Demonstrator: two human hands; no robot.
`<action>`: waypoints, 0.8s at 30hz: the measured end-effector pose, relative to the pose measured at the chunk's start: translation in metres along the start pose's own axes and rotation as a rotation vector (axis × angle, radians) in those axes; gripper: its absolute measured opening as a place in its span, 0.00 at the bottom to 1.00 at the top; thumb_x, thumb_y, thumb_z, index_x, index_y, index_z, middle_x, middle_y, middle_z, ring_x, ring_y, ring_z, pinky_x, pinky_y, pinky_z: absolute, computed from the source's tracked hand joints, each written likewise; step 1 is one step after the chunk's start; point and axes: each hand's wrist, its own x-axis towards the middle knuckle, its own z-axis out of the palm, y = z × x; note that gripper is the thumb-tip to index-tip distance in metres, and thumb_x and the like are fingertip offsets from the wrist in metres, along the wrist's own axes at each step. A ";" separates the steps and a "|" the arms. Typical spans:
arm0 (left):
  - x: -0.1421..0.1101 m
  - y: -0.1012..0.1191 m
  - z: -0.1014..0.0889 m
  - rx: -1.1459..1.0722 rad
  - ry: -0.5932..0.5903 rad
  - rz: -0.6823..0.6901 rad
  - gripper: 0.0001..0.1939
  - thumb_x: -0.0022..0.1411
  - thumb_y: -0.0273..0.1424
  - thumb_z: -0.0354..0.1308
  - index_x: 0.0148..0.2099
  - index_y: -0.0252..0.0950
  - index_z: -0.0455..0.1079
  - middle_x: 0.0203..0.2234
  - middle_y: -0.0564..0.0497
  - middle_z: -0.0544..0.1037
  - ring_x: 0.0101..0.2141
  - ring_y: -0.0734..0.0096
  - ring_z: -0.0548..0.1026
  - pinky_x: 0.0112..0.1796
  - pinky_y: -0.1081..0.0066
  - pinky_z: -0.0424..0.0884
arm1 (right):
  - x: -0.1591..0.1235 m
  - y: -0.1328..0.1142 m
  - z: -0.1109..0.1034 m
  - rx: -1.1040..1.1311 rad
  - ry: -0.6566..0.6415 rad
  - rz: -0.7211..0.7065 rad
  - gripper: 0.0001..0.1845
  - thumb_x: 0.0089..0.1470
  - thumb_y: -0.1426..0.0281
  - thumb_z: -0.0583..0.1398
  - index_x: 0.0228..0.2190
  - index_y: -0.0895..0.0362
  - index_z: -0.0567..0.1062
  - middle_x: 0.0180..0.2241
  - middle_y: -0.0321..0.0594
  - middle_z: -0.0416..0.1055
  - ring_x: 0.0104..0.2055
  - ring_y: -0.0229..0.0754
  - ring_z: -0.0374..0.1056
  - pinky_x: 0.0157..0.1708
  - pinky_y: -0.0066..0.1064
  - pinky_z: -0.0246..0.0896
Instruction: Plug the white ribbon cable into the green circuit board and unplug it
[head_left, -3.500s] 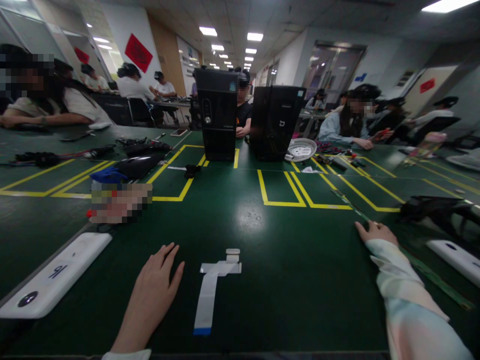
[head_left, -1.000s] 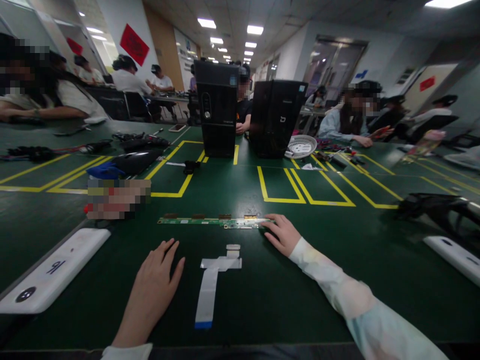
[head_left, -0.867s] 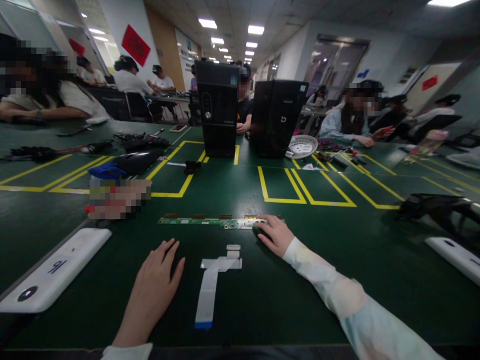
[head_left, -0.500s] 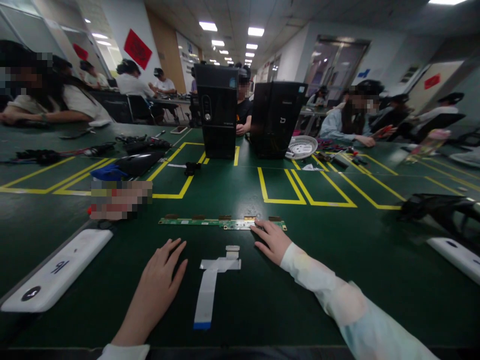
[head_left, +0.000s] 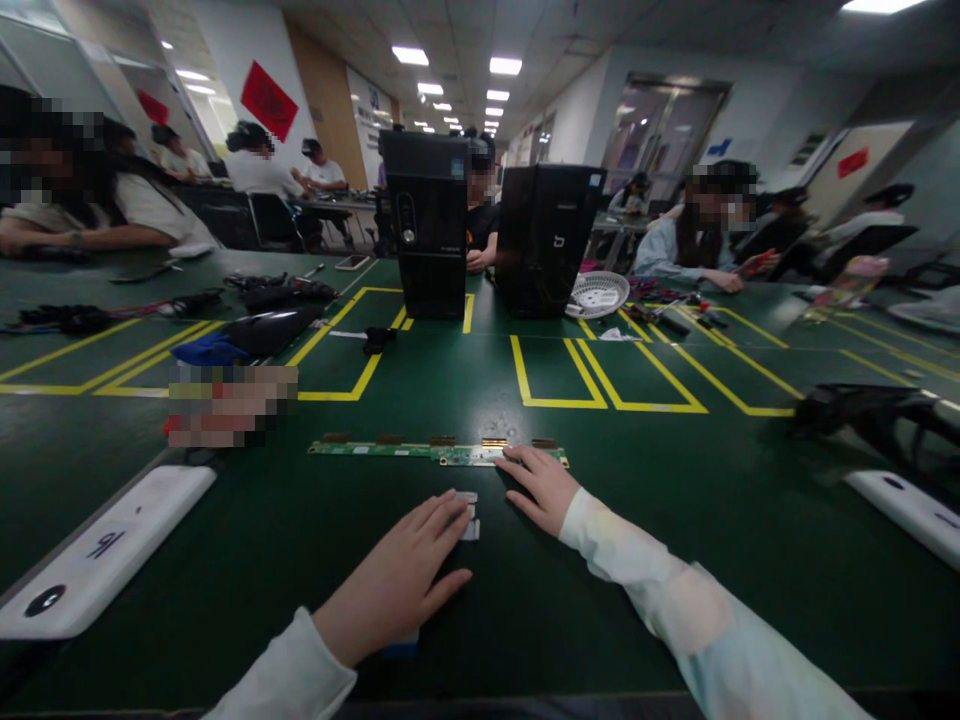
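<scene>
A long narrow green circuit board (head_left: 390, 450) lies crosswise on the dark green table (head_left: 480, 600) in front of me. My right hand (head_left: 538, 486) rests flat beside the board's right part, fingers spread, fingertips touching its near edge. My left hand (head_left: 401, 578) lies open, palm down, on top of a white flat ribbon cable (head_left: 468, 514). Only the cable's upper end and a blue tip (head_left: 401, 648) near my wrist show; the rest is hidden under the hand.
White oblong devices lie at the left (head_left: 97, 555) and right (head_left: 911, 512). Two black computer towers (head_left: 427, 235) (head_left: 544, 240) stand behind yellow tape boxes (head_left: 559, 378). A white basket (head_left: 598, 294), cables and tools sit farther back. Other people sit around the tables.
My right hand brought the green board in from the right and laid it crosswise. In the last half second my left hand slid right onto the white ribbon cable.
</scene>
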 end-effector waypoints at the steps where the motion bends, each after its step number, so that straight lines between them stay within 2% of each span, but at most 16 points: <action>1: 0.005 0.000 0.002 -0.002 -0.017 0.002 0.30 0.66 0.42 0.49 0.66 0.40 0.52 0.63 0.44 0.61 0.62 0.58 0.60 0.58 0.56 0.62 | 0.000 0.000 0.000 0.004 0.000 0.002 0.25 0.60 0.64 0.53 0.56 0.59 0.65 0.55 0.53 0.63 0.58 0.51 0.58 0.56 0.49 0.57; 4: 0.019 0.001 0.008 -0.003 -0.019 0.005 0.30 0.66 0.43 0.49 0.65 0.37 0.55 0.62 0.41 0.63 0.61 0.58 0.61 0.57 0.58 0.62 | 0.001 0.003 0.000 0.026 0.006 -0.005 0.25 0.60 0.64 0.53 0.57 0.59 0.64 0.56 0.53 0.63 0.59 0.51 0.57 0.56 0.49 0.56; 10: 0.041 0.011 0.021 0.060 0.017 -0.028 0.29 0.66 0.44 0.47 0.64 0.36 0.57 0.62 0.39 0.62 0.60 0.52 0.62 0.55 0.52 0.64 | 0.001 0.007 -0.002 0.079 0.013 -0.025 0.24 0.61 0.65 0.52 0.57 0.57 0.64 0.56 0.52 0.63 0.58 0.51 0.58 0.56 0.50 0.57; 14: 0.045 0.014 0.023 0.062 0.028 -0.051 0.29 0.66 0.43 0.47 0.63 0.32 0.58 0.61 0.38 0.64 0.59 0.52 0.63 0.55 0.53 0.64 | 0.001 0.006 -0.004 0.079 0.012 -0.027 0.24 0.61 0.65 0.52 0.57 0.59 0.64 0.56 0.53 0.63 0.59 0.51 0.57 0.56 0.50 0.57; 24: 0.044 0.012 0.026 0.043 0.085 -0.032 0.28 0.66 0.43 0.48 0.63 0.35 0.58 0.60 0.40 0.65 0.59 0.54 0.63 0.54 0.55 0.65 | -0.001 0.004 -0.001 0.082 0.020 -0.009 0.25 0.60 0.66 0.52 0.58 0.57 0.63 0.57 0.51 0.62 0.59 0.51 0.57 0.57 0.50 0.56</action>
